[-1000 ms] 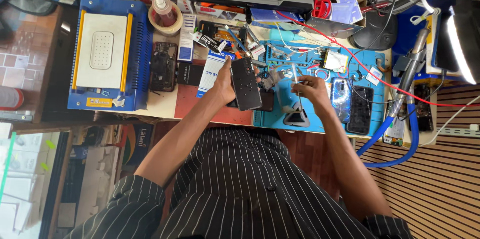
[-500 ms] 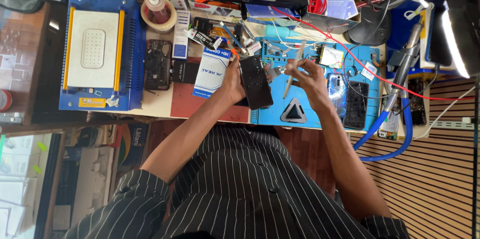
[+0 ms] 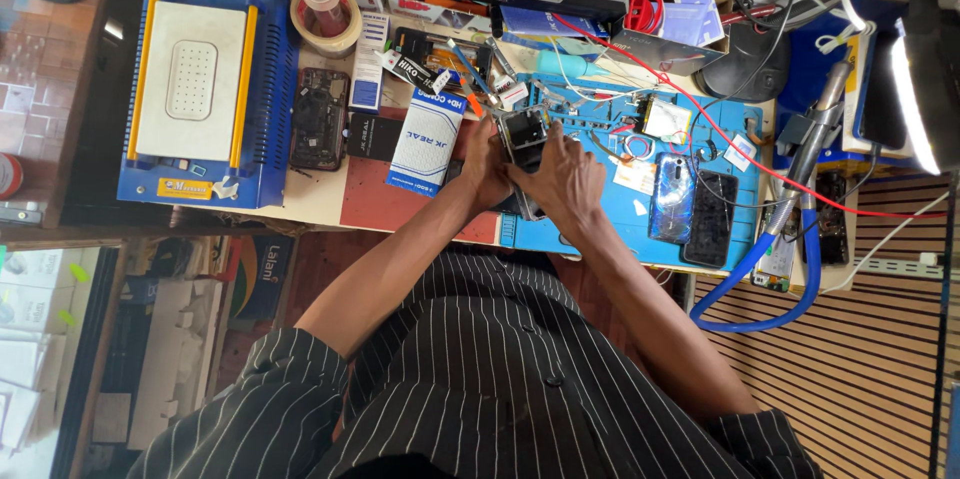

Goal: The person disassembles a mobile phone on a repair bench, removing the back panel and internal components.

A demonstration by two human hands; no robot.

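Table (image 3: 320, 201) crowded with repair gear; blue mat (image 3: 640, 229) under work. Opened phone (image 3: 522, 136) held above mat, insides exposed, so likely mid-repair, reassembly not yet done. Left hand (image 3: 484, 171) closed round phone's side. Right hand (image 3: 566, 177) curled over its lower part.

We have a single view, from a camera worn on the head, looking almost straight down over a striped shirt (image 3: 480, 379) and both forearms onto the bench (image 3: 330, 194). The bench's far edge runs along the top of the frame (the floor shows at the lower right). It sits at arm's length, close enough to take in the blue work mat (image 3: 620, 224).
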